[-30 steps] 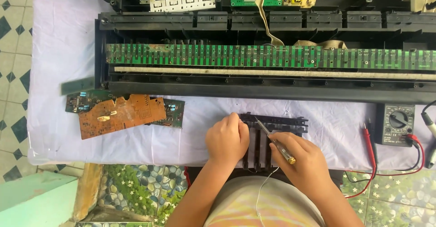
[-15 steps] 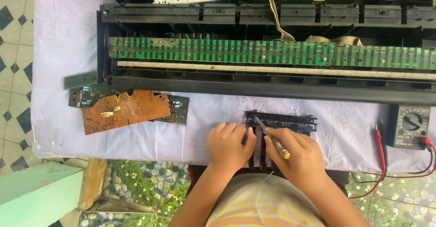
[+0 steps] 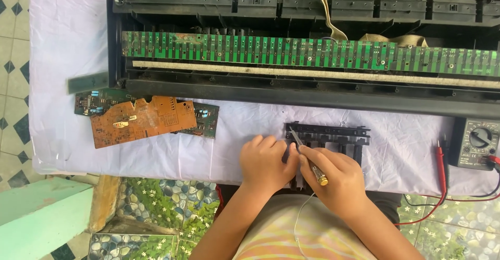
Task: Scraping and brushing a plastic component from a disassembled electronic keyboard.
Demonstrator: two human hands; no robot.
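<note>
While gripping a screwdriver (image 3: 307,156), right hand (image 3: 336,179) over black key frame (image 3: 333,137), left hand (image 3: 266,162) beside.

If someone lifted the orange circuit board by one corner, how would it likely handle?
The orange circuit board looks thin and flat, so probably light and fairly stiff. It lies overlapping a green board, so lifting or pushing it may drag that along. Its jagged edge hints that it is brittle.
</note>
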